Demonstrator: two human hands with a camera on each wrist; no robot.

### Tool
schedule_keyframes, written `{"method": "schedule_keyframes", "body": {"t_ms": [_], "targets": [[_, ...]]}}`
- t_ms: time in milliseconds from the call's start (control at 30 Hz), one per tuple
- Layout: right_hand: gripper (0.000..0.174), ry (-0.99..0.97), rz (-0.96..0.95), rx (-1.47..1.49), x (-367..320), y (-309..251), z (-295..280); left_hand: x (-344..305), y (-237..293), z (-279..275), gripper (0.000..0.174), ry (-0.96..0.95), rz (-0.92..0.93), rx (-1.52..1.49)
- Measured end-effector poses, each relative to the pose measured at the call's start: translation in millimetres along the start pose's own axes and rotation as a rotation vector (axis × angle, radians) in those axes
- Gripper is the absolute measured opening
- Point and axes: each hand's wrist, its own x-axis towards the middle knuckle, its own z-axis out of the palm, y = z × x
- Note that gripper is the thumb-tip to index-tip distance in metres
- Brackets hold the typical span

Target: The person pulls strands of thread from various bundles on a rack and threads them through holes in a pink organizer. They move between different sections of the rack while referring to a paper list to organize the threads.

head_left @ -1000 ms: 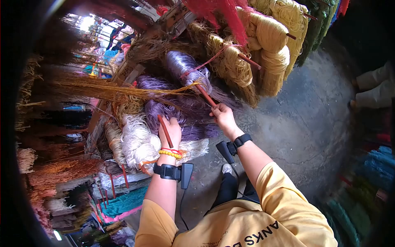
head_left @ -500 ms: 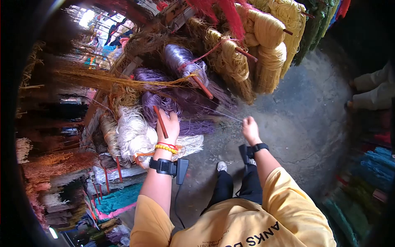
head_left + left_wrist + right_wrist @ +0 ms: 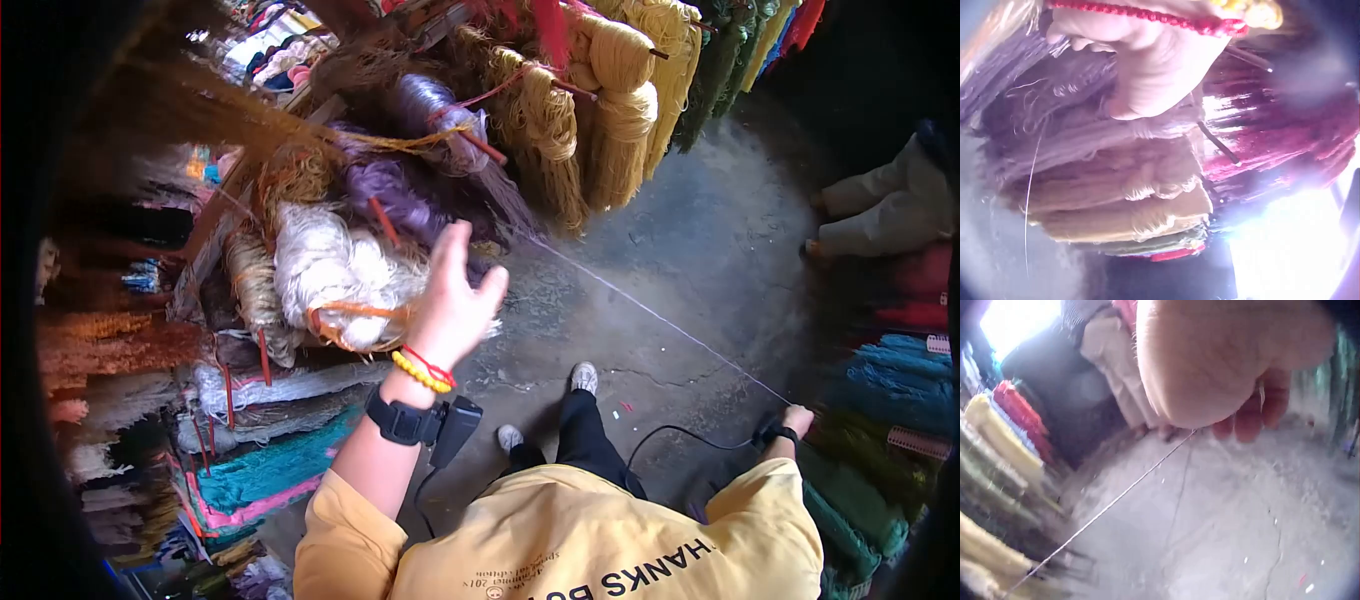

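My left hand (image 3: pixel 455 300) is raised with straight fingers in front of a purple yarn skein (image 3: pixel 400 200) on a red stick (image 3: pixel 383 220), holding nothing. It shows from below in the left wrist view as an open palm (image 3: pixel 1147 69) over stacked skeins (image 3: pixel 1116 187). A thin purple thread (image 3: pixel 650 312) runs taut from the purple skeins down to my right hand (image 3: pixel 797 420), far out at my right side. In the right wrist view the curled fingers (image 3: pixel 1241 419) pinch the thread (image 3: pixel 1116 501), which stretches away over the floor.
A white skein (image 3: pixel 330 265) hangs beside the purple one, and yellow skeins (image 3: pixel 610 90) hang above. Teal and pink yarn (image 3: pixel 270 480) is stacked low on the left, blue-green bundles (image 3: pixel 900 400) on the right. A person's legs (image 3: pixel 880 210) rest on the concrete floor (image 3: pixel 680 230).
My right hand left the upper stick and swept back to my right side, drawing a long thread out. My left hand let go of the red stick and opened.
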Motion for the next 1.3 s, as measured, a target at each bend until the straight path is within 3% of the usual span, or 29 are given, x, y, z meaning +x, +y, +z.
{"method": "schedule_keyframes", "body": {"t_ms": [67, 133, 167, 200, 233, 300, 333, 367, 433, 500, 567, 600, 667, 767, 800, 900, 1000, 1033, 1233, 1267, 1300], "targets": [[0.024, 0.016, -0.078, -0.526, 9, 21, -2, -26, 23, -17, 0.046, -0.206, 0.045, -0.064], [0.021, 0.177, 0.172, 1.013, -26, -30, -103, -56, 23, -30, 0.039, -0.375, 0.056, -0.180], [0.021, 0.374, -0.140, 1.135, -59, -71, -164, -71, 19, -39, 0.039, -0.423, 0.073, -0.170], [0.018, 0.023, -0.187, 1.278, -105, -115, -249, -88, 11, -47, 0.038, -0.436, 0.070, -0.160], [0.014, -0.181, -0.302, 1.526, -114, -157, -251, -107, 4, -57, 0.038, -0.446, 0.066, -0.147], [0.014, -0.521, -0.688, 1.562, -192, -238, -314, -150, -6, -84, 0.037, -0.423, 0.032, -0.108], [0.015, -0.531, -0.955, 1.411, -246, -271, -350, -176, -18, -97, 0.037, -0.388, 0.030, -0.111], [0.015, -0.690, -1.081, 1.389, -301, -300, -379, -203, -31, -113, 0.037, -0.350, 0.014, -0.118], [0.016, -0.761, -1.515, 1.123, -418, -341, -433, -263, -61, -148, 0.042, -0.253, 0.014, -0.191], [0.013, -0.699, -1.836, 0.920, -540, -355, -479, -332, -89, -190, 0.047, -0.100, -0.001, -0.219], [0.013, -0.463, -2.164, 0.848, -643, -390, -480, -407, -138, -227, 0.055, 0.085, 0.026, -0.281], [0.012, -0.520, -2.260, 0.880, -695, -401, -480, -448, -156, -254, 0.051, 0.174, -0.024, -0.358], [0.012, -0.527, -2.416, 0.674, -793, -399, -470, -543, -187, -280, 0.041, 0.377, -0.042, -0.512], [0.011, -0.442, -2.638, 0.452, -913, -401, -437, -670, -224, -293, 0.017, 0.572, -0.187, -0.447], [0.011, -0.289, -2.682, 0.425, -955, -445, -433, -681, -280, -315, 0.015, 0.646, -0.156, -0.364], [0.011, -0.340, -2.811, 0.140, -1049, -445, -388, -780, -326, -290, 0.012, 0.970, -0.181, -0.273], [0.010, -0.106, -2.963, -0.122, -1133, -452, -335, -875, -372, -254, 0.012, 1.228, -0.232, -0.236], [0.010, -0.113, -2.931, -0.099, -1158, -510, -373, -856, -419, -307, 0.012, 1.212, -0.281, -0.240], [0.010, 0.203, -2.991, -0.348, -1312, -547, -358, -999, -511, -328, 0.018, 1.472, -0.565, -0.090], [0.010, 0.266, -2.965, -0.366, -1331, -593, -360, -991, -562, -342, 0.020, 1.494, -0.651, -0.178], [0.010, 0.277, -2.972, -0.379, -1360, -597, -360, -1016, -571, -354, 0.020, 1.508, -0.693, -0.187]]}}
